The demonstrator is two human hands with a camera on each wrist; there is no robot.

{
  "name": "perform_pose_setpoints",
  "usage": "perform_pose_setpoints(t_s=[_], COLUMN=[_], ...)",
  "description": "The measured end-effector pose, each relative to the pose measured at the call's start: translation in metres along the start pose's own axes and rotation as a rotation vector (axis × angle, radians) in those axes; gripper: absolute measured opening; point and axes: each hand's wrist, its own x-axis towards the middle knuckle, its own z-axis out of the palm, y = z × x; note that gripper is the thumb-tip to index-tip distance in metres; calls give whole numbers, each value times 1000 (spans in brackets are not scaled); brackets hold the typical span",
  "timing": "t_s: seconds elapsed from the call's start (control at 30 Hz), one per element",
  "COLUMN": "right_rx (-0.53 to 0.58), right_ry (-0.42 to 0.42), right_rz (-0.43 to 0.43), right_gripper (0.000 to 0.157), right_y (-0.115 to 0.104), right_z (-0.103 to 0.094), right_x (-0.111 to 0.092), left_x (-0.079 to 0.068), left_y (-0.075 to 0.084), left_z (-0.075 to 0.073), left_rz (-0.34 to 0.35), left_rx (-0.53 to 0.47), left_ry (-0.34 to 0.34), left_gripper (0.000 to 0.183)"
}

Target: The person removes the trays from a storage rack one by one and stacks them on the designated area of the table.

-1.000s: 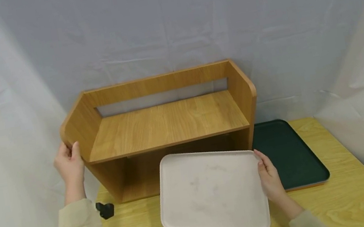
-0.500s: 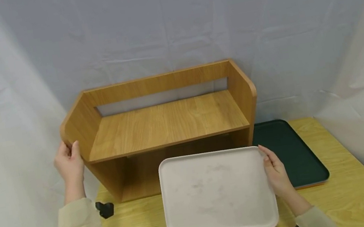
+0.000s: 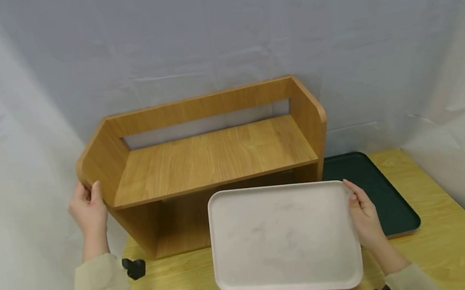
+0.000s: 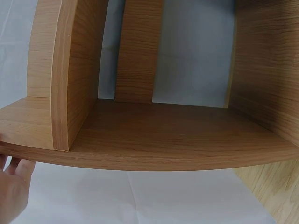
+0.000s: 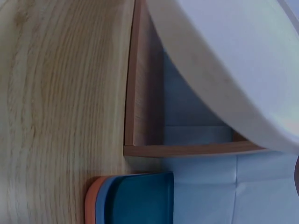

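Note:
My left hand [image 3: 88, 207] grips the front edge of the left side panel of a two-level wooden desk shelf [image 3: 216, 155]. In the left wrist view, its fingers [image 4: 18, 170] curl at that panel's edge. A rectangular off-white tray [image 3: 284, 239] with a low rim is held by its right edge near the far corner in my right hand [image 3: 365, 217]. It overlaps the front of the shelf's lower compartment in the head view, sitting slightly askew. Seen from the right wrist, the tray's pale rim [image 5: 210, 70] fills the upper right, raised over the tabletop.
To the right of the shelf lies a dark green tray [image 3: 372, 198], stacked on others whose blue [image 5: 100, 205] and orange [image 5: 91, 203] rims show in the right wrist view. The light wooden table [image 3: 446, 242] carries everything. Pale sheeting [image 3: 211, 24] hangs behind and at both sides.
My right hand has carried the off-white tray to the right and slightly up, its angle shifting along the way. The left hand and the shelf have stayed in place.

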Motion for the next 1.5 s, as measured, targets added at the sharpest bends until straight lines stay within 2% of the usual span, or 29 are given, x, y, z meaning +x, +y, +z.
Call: perform_pose_setpoints(t_s=[0.37, 0.67, 1.07, 1.37, 1.5], right_rx=[0, 90, 178, 375, 499], right_ry=[133, 227, 336, 418, 462], right_rz=[51, -27, 37, -1, -17], right_gripper=[38, 37, 38, 38, 41], right_y=[-8, -9, -13, -15, -16], right_z=[-9, -14, -26, -36, -40], right_x=[3, 3, 7, 10, 12], left_x=[0, 1, 1, 2, 1], left_y=[0, 0, -2, 0, 0], left_z=[-1, -1, 0, 1, 0], left_rz=[5, 7, 9, -20, -20], left_rx=[9, 1, 11, 24, 17], left_ry=[-3, -2, -5, -16, -16], left_gripper=[22, 22, 22, 24, 23])
